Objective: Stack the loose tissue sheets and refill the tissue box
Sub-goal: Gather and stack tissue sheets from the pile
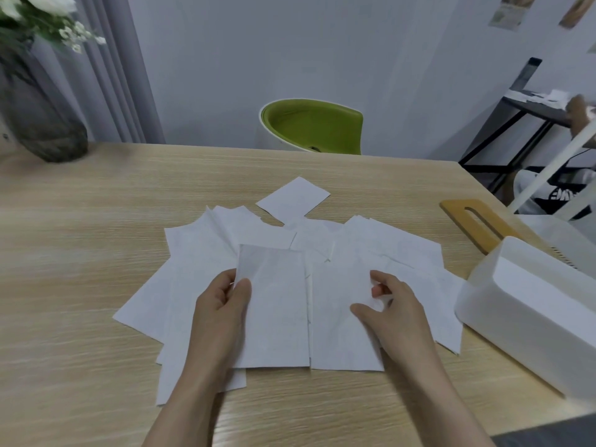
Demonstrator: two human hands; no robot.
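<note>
Several loose white tissue sheets (200, 253) lie spread and overlapping on the wooden table (80, 285). My left hand (222, 304) pinches the left edge of a folded tissue (274, 311) near the middle of the pile, thumb on top. My right hand (387, 304) pinches another sheet (342, 333) just to its right, with thumb and curled fingers. One small sheet (293, 198) lies apart, farther back. The open white tissue box (516, 311) stands at the right edge. Its wooden slotted lid (474, 221) lies flat behind it.
A dark glass vase (42, 114) with white flowers stands at the table's back left corner. A green chair (312, 127) stands behind the table. A black metal shelf (522, 124) and another person's hand (579, 114) are at the far right.
</note>
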